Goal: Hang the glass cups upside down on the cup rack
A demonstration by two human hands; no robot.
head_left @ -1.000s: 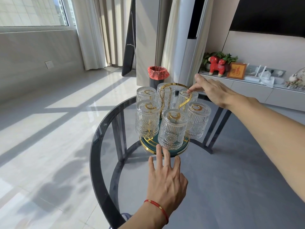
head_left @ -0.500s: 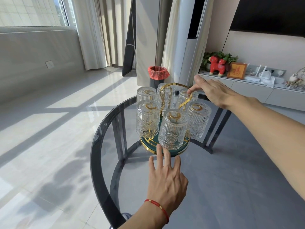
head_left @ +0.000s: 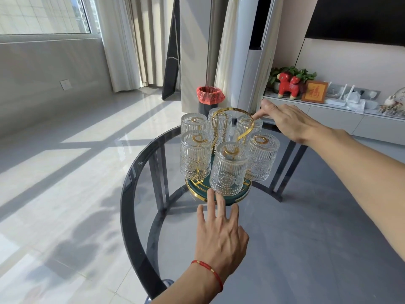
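I can't tell whether my right hand's (head_left: 287,122) fingertip actually touches the rack's (head_left: 219,195) gold handle (head_left: 233,110); the back cups (head_left: 228,167) blur together. Nothing has shifted since the earlier frames. Six cups hang upside down on the rack, mid-table (head_left: 306,238). My left hand (head_left: 219,233) lies flat, fingers spread, tips at the rack's base, holding nothing. Right hand is loosely open, empty.

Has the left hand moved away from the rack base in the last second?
No. The left hand stays flat on the table, fingertips at the rack base.
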